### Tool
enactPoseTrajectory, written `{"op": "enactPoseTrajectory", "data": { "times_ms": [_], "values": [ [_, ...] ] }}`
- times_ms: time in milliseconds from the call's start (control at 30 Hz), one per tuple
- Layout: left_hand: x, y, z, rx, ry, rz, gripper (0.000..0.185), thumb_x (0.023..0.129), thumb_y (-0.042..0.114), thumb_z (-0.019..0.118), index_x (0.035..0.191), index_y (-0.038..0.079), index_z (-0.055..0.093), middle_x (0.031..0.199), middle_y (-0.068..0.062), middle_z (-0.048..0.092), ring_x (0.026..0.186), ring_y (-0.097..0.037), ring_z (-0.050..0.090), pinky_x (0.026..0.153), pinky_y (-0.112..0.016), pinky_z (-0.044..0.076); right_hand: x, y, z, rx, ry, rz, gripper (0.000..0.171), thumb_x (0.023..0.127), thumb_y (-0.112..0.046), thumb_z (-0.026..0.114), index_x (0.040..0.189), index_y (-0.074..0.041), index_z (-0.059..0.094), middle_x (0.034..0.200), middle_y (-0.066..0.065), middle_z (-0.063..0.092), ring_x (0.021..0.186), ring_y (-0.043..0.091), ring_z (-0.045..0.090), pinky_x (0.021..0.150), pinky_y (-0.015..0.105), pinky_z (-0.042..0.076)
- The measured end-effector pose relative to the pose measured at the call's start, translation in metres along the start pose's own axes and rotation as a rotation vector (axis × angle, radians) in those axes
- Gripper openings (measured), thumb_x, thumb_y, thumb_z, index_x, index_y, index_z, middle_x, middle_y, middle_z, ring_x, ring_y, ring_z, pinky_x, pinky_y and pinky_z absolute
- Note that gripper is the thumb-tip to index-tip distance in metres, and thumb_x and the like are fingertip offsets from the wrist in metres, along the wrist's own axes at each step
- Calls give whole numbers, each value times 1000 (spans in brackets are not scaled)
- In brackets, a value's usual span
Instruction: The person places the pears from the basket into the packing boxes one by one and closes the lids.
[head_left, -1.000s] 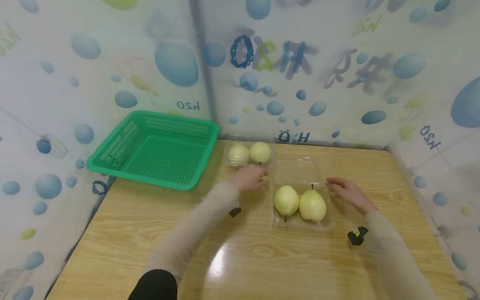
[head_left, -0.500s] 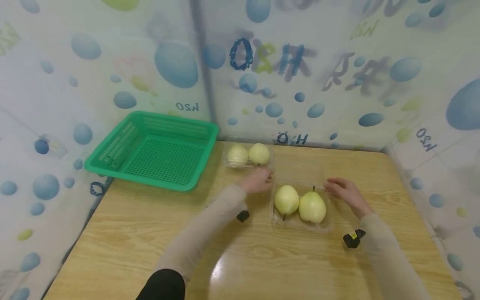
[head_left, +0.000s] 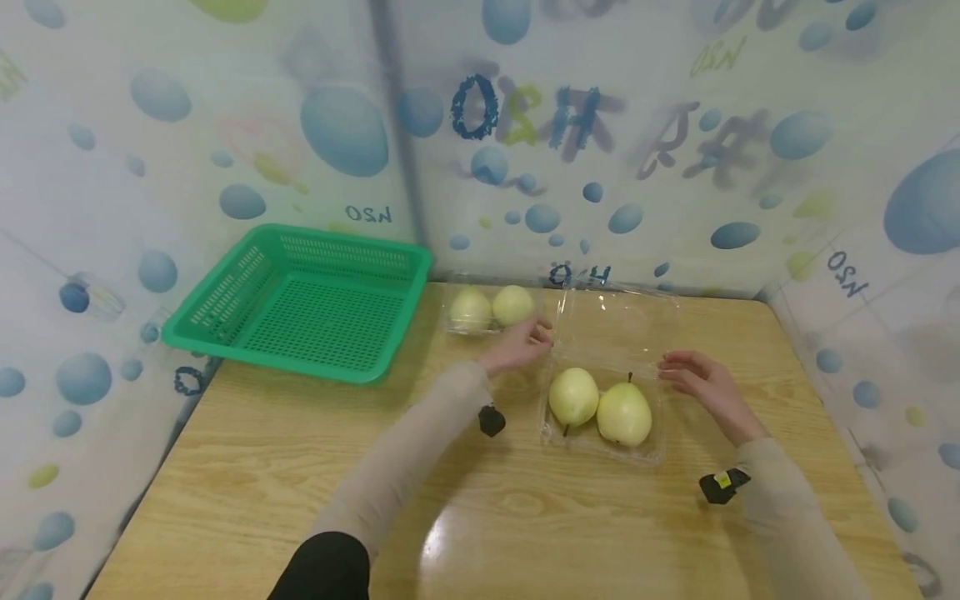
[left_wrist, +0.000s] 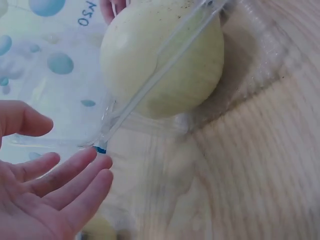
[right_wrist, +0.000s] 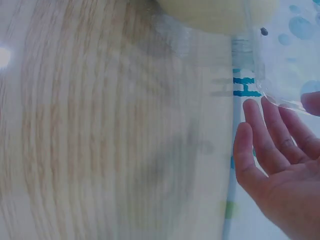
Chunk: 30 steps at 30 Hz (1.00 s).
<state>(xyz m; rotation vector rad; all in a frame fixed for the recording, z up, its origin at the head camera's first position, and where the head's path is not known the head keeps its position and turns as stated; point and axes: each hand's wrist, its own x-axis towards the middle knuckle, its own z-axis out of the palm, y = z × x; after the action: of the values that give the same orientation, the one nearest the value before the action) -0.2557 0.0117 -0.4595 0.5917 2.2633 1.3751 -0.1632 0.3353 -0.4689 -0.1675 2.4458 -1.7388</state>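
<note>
Both hands, left hand [head_left: 517, 348] and right hand [head_left: 701, 383], flank the open clamshell [head_left: 603, 433] on the tabletop [head_left: 480, 517], fingers relaxed, holding nothing. Its raised lid [head_left: 618, 321] could spring shut, or a nudge could roll the pears [head_left: 600, 406] out.

Taking the open clamshell [head_left: 600, 408] as my ref: its raised lid [head_left: 618, 321] stands behind the two pears [head_left: 598, 404], so I can't come in from the back; top and front are free. My left hand [head_left: 517, 346] sits at its left rear corner, right hand [head_left: 701, 379] at its right edge, both w/ fingers relaxed. A second pear box [head_left: 491, 310] sits just left-rear, narrowing that gap. Green basket [head_left: 300, 300] is further left. Table [head_left: 480, 517] in front is bare.
</note>
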Motion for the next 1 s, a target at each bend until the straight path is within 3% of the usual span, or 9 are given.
{"op": "enactPoseTrajectory", "data": {
  "times_ms": [133, 267, 367, 533, 700, 867, 1000],
  "values": [
    [1, 2, -5, -5, -56, 58, 56, 96, 7, 53, 148, 9, 31, 120, -24, 57, 106, -31, 59, 84, -39, 53, -5, -4, -2, -79, -25, -11, 46, 104, -19, 44, 136, 14, 37, 132, 33, 47, 102, -6, 54, 87, 15, 46],
    [-2, 7, -8, -38, -101, 65, 58, 96, 3, 50, 149, 15, 31, 128, -25, 52, 111, -30, 55, 90, -45, 51, -13, -5, 0, -123, -25, -11, 47, 104, -18, 44, 138, 13, 37, 133, 33, 46, 104, -5, 53, 85, 15, 47],
    [-4, 10, -10, -48, -113, 63, 49, 96, 1, 49, 142, 10, 37, 131, -24, 51, 115, -31, 53, 92, -44, 50, -24, -3, 5, -120, -39, 21, 47, 103, -15, 47, 140, 13, 36, 133, 33, 46, 110, 9, 55, 86, 20, 50],
    [-5, 17, -12, 7, -128, 96, 36, 96, 1, 50, 132, 1, 43, 131, -21, 52, 119, -29, 50, 94, -33, 48, -44, -1, 15, -141, -145, 89, 51, 100, -13, 51, 138, 16, 34, 132, 36, 44, 115, 41, 51, 86, 34, 53],
    [-6, 24, -16, 54, -115, 99, 31, 97, 2, 47, 128, -2, 48, 128, -17, 54, 119, -26, 50, 97, -31, 45, -57, -6, 24, -193, -181, 109, 53, 99, -15, 54, 139, 14, 35, 132, 35, 45, 115, 47, 50, 84, 44, 53],
    [-7, 28, -17, 79, -90, 122, 28, 98, 8, 44, 123, 0, 53, 127, -12, 55, 117, -25, 53, 97, -30, 45, -68, -9, 34, -260, -154, 122, 78, 93, -17, 65, 149, 9, 16, 133, 36, 44, 117, 51, 47, 85, 51, 52],
    [-7, 34, -18, 64, -79, 149, 24, 98, 8, 43, 117, 1, 55, 131, -11, 55, 117, -23, 53, 94, -29, 46, -73, -9, 45, -290, -134, 71, 98, 86, -16, 74, 150, 9, 5, 136, 37, 39, 119, 53, 44, 87, 53, 51]
  ]
}}
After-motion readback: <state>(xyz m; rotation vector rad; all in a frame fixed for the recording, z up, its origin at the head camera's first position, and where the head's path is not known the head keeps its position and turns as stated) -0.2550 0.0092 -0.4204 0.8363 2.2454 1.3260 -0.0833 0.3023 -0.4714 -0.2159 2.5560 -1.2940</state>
